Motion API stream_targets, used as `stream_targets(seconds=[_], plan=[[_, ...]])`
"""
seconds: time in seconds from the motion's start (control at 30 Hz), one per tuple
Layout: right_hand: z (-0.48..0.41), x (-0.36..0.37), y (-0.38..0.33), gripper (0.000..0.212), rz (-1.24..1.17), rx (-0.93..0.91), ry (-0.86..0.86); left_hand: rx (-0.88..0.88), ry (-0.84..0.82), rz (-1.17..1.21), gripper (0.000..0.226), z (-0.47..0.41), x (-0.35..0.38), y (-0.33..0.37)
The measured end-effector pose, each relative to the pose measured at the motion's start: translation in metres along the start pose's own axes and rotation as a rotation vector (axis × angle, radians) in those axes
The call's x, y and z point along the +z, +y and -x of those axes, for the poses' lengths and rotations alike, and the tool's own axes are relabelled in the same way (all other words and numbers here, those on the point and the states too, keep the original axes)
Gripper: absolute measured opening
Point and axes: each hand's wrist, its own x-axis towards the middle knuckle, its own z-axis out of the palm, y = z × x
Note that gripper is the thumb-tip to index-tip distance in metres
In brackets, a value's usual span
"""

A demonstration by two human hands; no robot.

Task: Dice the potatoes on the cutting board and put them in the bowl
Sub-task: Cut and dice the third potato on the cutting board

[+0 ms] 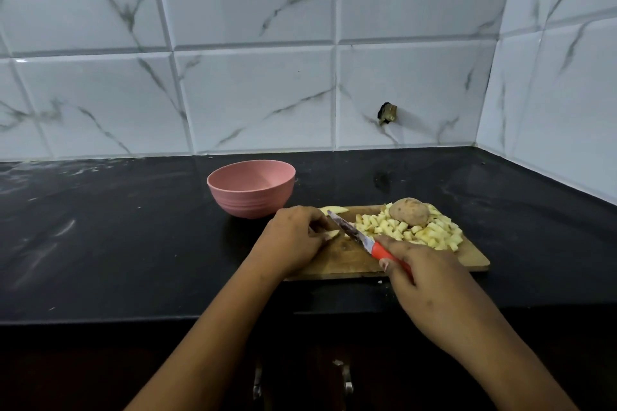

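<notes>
A wooden cutting board (347,260) lies on the black counter. On its right part sits a heap of diced potato (430,233) with a whole unpeeled potato (409,211) on top. My left hand (295,237) presses a small potato piece (332,235) onto the board's left end. My right hand (430,287) grips the red handle of a knife (359,237), whose blade slants up and left, right beside that piece. A potato wedge (334,209) lies at the board's far left edge. A pink bowl (251,190), nothing visible inside, stands just behind the board's left end.
White marble-patterned tiles line the wall behind and on the right, forming a corner. A dark hole in a tile (387,113) shows above the board. The black counter (117,237) stretches left, and its front edge runs just below the board.
</notes>
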Motion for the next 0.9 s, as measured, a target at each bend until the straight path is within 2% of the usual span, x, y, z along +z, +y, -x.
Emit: stream_targets(seconds=[0.5,0.67,0.73,0.9], plan=[[0.011,0.01,-0.018,0.05,0.204,-0.047,-0.009,-0.09,0.08,0.201,0.009,0.032,0.009,0.001],[0.006,0.013,-0.016,0.05,0.274,-0.063,-0.018,-0.12,0.08,0.243,0.014,0.032,0.01,0.001],[0.005,0.019,-0.016,0.055,0.336,-0.079,-0.012,-0.129,0.099,0.228,0.006,0.033,0.01,0.002],[-0.002,0.023,-0.013,0.058,0.425,-0.091,0.011,-0.154,0.203,0.124,0.009,0.038,0.009,0.006]])
